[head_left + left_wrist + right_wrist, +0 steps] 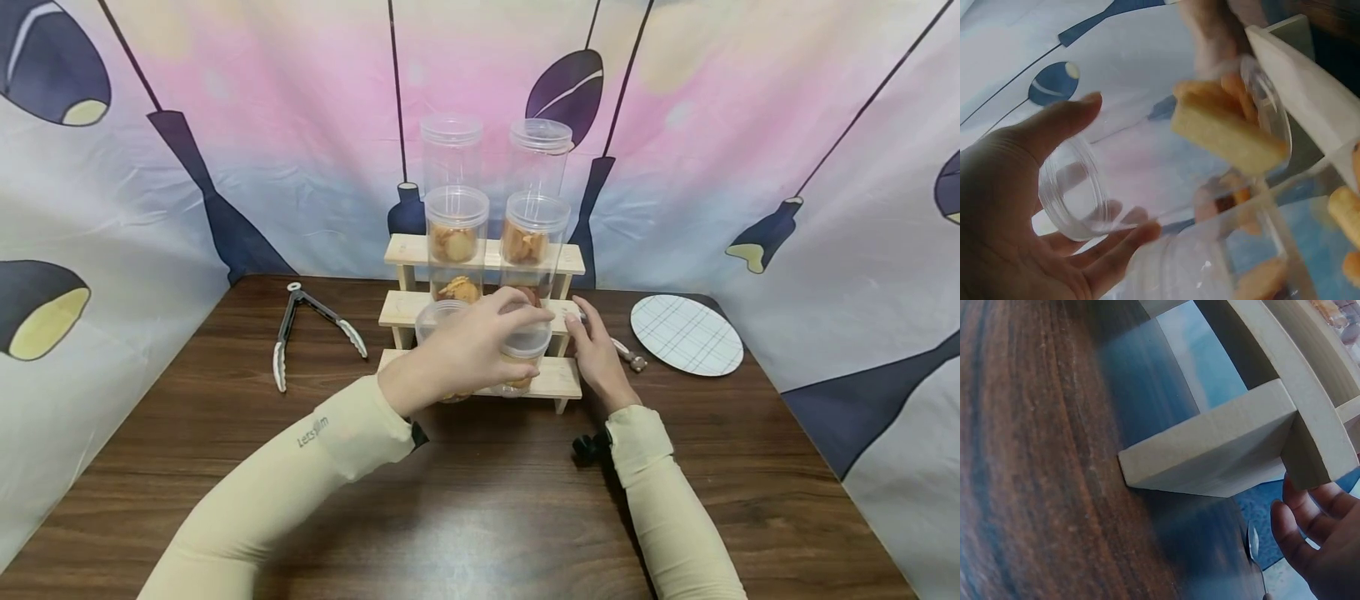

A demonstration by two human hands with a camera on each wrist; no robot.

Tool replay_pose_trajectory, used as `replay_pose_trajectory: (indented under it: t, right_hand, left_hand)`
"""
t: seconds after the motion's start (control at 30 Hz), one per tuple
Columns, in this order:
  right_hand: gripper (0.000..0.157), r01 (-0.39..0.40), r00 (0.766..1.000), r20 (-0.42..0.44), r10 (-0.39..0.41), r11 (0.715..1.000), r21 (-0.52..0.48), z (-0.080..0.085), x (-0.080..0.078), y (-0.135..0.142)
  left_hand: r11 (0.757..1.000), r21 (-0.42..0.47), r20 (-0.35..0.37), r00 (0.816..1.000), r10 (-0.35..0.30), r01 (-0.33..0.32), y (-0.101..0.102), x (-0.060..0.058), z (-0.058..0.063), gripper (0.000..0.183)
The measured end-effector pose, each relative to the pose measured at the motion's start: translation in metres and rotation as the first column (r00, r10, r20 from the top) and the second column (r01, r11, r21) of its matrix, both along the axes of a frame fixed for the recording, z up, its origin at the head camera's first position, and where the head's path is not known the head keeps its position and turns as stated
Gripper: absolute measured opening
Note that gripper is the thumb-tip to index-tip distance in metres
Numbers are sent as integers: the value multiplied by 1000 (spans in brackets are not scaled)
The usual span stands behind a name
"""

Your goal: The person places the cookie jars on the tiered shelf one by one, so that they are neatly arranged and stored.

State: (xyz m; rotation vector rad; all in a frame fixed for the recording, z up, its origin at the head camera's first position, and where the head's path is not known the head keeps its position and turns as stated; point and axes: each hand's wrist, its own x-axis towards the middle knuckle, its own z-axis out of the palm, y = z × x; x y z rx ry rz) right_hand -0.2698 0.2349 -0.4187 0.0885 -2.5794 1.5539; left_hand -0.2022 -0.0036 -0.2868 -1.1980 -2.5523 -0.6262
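Observation:
A three-step wooden rack [401, 310] carries clear lidded jars, several with cookies inside. On its bottom step, my left hand [468, 342] grips the right-hand jar [525, 342] near the lid from above. The left wrist view shows the thumb and fingers around that jar's lid [1072, 187], with cookies [1229, 128] at its far end. Beside it is another front jar [435, 312], partly covered by my hand. At the rack's right end, my right hand [600, 358] touches the end of a plank [1329, 450] with its fingertips, fingers loosely bent.
Metal tongs [296, 312] lie spread on the table left of the rack. A white checked oval plate [686, 335] lies to the right, and a spoon [626, 352] with a small ornament is partly behind my right hand. A printed cloth [315, 150] hangs behind the table.

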Motion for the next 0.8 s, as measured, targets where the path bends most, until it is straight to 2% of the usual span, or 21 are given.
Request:
replay_pose_trajectory:
  t: [0.17, 0.33, 0.8]
  right_hand:
    - [70, -4, 1000, -4, 4, 1000, -6, -1, 1, 0]
    - [67, -8, 1000, -2, 8, 1000, -7, -2, 0, 1]
    - [66, -6, 1000, 2, 6, 1000, -5, -1, -1, 0]
  left_hand:
    - [1000, 0, -53, 998, 24, -24, 9, -4, -13, 62]
    - [998, -36, -79, 996, 49, -52, 17, -8, -17, 62]
    - [988, -120, 57, 992, 109, -101, 27, -19, -15, 64]
